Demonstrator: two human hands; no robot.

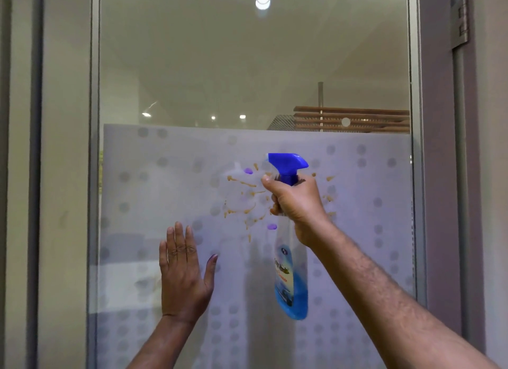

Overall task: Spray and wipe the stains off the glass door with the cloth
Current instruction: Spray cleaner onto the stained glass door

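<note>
The glass door [192,66] fills the view, its lower half covered in frosted film with grey dots. Brown smears and two purple blobs, the stains [247,201], spread across the film at the centre. My right hand [297,201] grips the neck of a clear spray bottle [291,286] with blue liquid and a blue trigger head, the nozzle aimed left at the stains, index finger on the trigger. My left hand [182,272] lies flat on the glass, fingers up, below and left of the stains. No cloth is in view.
A grey metal frame [93,176] borders the glass on the left, and another frame post [415,176] on the right. A door hinge [461,22] sits at the upper right. Wooden slats [351,118] show through the clear upper glass.
</note>
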